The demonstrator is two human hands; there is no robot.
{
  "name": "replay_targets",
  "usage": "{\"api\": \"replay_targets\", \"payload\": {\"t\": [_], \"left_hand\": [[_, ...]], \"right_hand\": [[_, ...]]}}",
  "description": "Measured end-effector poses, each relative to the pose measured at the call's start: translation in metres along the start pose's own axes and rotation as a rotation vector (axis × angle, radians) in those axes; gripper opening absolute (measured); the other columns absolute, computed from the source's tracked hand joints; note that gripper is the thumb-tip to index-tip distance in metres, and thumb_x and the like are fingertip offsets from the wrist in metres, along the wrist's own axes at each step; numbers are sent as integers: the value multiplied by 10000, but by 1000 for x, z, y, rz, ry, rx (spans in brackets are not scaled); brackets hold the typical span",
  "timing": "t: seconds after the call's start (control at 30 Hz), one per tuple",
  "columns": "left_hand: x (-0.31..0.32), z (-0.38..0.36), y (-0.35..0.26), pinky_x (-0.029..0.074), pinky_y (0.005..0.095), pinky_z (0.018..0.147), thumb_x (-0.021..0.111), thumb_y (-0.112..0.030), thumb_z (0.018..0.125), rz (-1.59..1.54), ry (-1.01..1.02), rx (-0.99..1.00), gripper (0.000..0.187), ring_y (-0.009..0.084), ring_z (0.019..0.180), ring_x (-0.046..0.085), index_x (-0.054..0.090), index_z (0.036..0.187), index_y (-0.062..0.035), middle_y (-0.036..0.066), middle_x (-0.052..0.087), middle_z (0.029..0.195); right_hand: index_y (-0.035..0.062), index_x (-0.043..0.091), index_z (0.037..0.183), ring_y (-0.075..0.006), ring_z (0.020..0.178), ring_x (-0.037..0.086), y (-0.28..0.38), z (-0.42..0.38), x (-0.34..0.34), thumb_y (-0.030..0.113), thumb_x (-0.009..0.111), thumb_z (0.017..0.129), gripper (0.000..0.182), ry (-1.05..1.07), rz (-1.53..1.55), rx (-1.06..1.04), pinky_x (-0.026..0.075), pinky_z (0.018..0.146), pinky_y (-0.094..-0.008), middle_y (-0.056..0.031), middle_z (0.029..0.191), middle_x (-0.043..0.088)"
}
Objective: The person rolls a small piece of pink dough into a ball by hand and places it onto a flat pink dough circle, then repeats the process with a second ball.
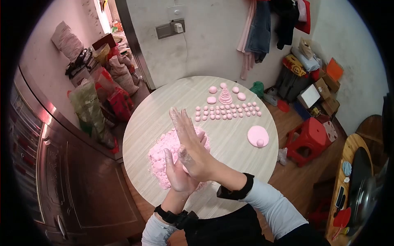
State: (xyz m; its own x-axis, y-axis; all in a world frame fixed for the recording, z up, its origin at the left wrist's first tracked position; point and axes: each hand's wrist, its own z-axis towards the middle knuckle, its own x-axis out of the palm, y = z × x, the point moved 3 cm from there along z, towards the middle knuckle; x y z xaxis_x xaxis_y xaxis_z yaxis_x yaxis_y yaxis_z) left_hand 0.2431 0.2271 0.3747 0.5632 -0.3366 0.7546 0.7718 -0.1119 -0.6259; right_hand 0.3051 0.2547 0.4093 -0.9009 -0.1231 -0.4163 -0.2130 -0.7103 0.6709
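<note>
My right hand (192,149) crosses over my left hand (180,179), palms facing and fingers stretched out. Between the palms a bit of pink dough (185,168) shows, mostly covered by the hands. White-pink residue coats the fingers. Behind and below them lies a crumbly heap of pink dough (161,158) on the round table (164,104). Farther back, small pink balls (223,111) stand in rows. Beyond these rises a tiered pink cone (225,96), with several larger pink lumps (211,100) around it. A flat pink disc (255,133) at the right carries a small ball (259,142).
Red plastic stools (305,141) stand right of the table. A wooden board with a dark top (349,151) is at the far right. Filled bags (92,110) lean by the doorway at left, near a brown door (90,197). Clothes (262,30) hang on the wall.
</note>
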Motion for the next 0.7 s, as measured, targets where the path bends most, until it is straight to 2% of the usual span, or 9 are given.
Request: {"api": "replay_targets", "payload": {"t": [0.03,0.07,0.13,0.17,0.37,0.57,0.6,0.67,0.7], "left_hand": [[-9,-1,3,121,461,1145,171,-536,954,-279,36,-96,693,298,1417,119,29,1490,-120,135,63,1543],[-15,1,7,121,461,1145,171,-536,954,-281,39,-95,693,298,1417,119,29,1490,-120,135,63,1543],[-22,1,14,129,471,1141,183,-552,946,-493,60,-193,702,303,1417,123,63,1488,-123,156,86,1537],[-24,1,18,141,479,1137,195,-582,931,-617,44,-216,724,302,1417,125,71,1487,-135,177,108,1528],[-28,5,29,158,485,1132,268,-653,887,-327,18,-187,808,327,1413,126,28,1490,-171,188,108,1524],[-35,-2,41,177,480,1131,316,-613,892,-365,-43,-302,785,353,1392,183,58,1490,-174,184,141,1515],[-37,0,40,177,480,1131,316,-613,892,-363,-41,-303,785,353,1392,183,58,1490,-174,184,141,1515],[-46,5,33,207,461,1127,210,-597,920,-278,-120,-122,714,350,1361,258,94,1486,-178,180,248,1474],[-48,7,33,214,465,1124,229,-592,922,-240,-190,-87,705,348,1355,267,124,1483,-178,172,259,1469]], "right_hand": [[-3,-27,1463,-344,1420,-40,-10,0,1,614,158,930,836,51,-61,24,11,1129,-464,-237,1524,0],[-3,-27,1463,-344,1420,-40,-11,0,0,614,158,930,836,51,-64,23,11,1129,-464,-237,1524,0],[8,1,1468,-333,1423,-43,-16,0,4,602,179,936,817,69,806,211,-2,1128,-466,-216,1531,18],[26,4,1472,-311,1426,-54,-16,0,2,595,178,940,799,67,881,230,-25,1128,-447,-198,1537,21],[17,21,1469,-345,1419,-19,-22,-2,2,549,219,953,767,42,604,99,3,1132,-452,-209,1528,56],[6,41,1465,-386,1411,24,-23,-6,14,494,268,970,732,31,291,-53,37,1137,-457,-222,1516,97],[6,41,1465,-386,1411,24,-22,-5,17,494,268,970,732,29,291,-55,37,1137,-457,-222,1516,97],[10,49,1466,-365,1415,31,-21,-3,24,486,254,977,713,-9,448,-61,38,1138,-452,-220,1513,114],[12,53,1466,-355,1416,34,-20,-5,29,482,247,980,704,-27,529,-55,39,1139,-449,-220,1511,123]]}}
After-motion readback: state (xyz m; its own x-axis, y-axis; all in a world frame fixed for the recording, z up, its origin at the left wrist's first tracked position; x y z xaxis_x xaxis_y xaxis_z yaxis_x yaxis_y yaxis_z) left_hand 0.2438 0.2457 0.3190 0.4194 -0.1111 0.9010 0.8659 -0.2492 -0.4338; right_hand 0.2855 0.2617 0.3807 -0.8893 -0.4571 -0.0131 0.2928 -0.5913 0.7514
